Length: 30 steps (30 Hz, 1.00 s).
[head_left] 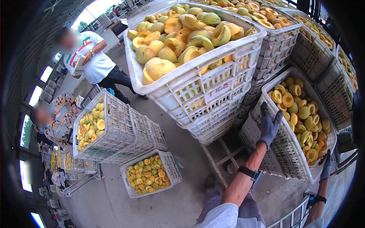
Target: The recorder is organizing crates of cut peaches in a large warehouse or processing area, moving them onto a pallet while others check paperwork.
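A white plastic crate (286,161) full of halved, pitted yellow fruit (300,117), like peaches or apricots, stands in front of me on the right. My left hand (270,127), in a dark grey glove, holds its near left rim, with fingers along the outer wall and the thumb side at the edge. On the crate's right side, near the picture's rim, my right hand (326,169) grips the edge. It also wears a dark glove, and its fingers show only in part. Bands circle both wrists.
A tall crate stack (205,85) heaped with fruit rises ahead, beside a metal frame (224,157) on the floor. More filled crates (312,36) crowd the right. Left are another stack (119,127) and a low crate (175,167). One person (95,62) stands; another (61,117) is farther left.
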{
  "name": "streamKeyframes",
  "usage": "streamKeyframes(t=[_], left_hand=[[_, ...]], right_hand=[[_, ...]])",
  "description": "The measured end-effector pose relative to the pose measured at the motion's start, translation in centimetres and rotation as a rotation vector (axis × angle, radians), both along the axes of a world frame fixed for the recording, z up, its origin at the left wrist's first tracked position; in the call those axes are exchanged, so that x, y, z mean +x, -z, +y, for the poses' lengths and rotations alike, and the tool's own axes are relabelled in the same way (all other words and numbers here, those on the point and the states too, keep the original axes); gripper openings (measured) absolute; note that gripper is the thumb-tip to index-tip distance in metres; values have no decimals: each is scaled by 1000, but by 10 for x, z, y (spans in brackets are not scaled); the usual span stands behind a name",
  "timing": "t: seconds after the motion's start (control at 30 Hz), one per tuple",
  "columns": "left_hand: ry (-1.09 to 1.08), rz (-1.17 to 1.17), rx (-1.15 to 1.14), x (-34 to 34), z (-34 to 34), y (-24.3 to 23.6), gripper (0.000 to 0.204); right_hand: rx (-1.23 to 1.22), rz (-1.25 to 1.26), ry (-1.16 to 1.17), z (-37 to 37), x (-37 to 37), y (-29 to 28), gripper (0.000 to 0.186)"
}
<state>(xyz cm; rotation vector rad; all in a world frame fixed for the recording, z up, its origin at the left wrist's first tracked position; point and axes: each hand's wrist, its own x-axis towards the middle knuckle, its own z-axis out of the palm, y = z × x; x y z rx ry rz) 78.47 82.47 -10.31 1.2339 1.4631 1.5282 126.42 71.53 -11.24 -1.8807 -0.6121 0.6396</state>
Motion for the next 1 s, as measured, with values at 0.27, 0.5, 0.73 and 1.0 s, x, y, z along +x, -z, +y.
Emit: streamKeyframes(t=[0.27, 0.5, 0.73, 1.0], left_hand=[[-140, -64, -867, -331, -387, 244, 43], [-1371, -129, -907, -470, -897, 171, 26], [-1263, 71, -1155, -525, -995, 217, 21], [-1059, 222, -720, -783, -761, 366, 65]], right_hand=[[145, -232, -275, -38, 2, 31, 59], [-25, 305, 39, -163, -89, 121, 44], [-659, 391, -538, -269, -432, 178, 20], [-361, -63, -1357, -249, -841, 312, 38]])
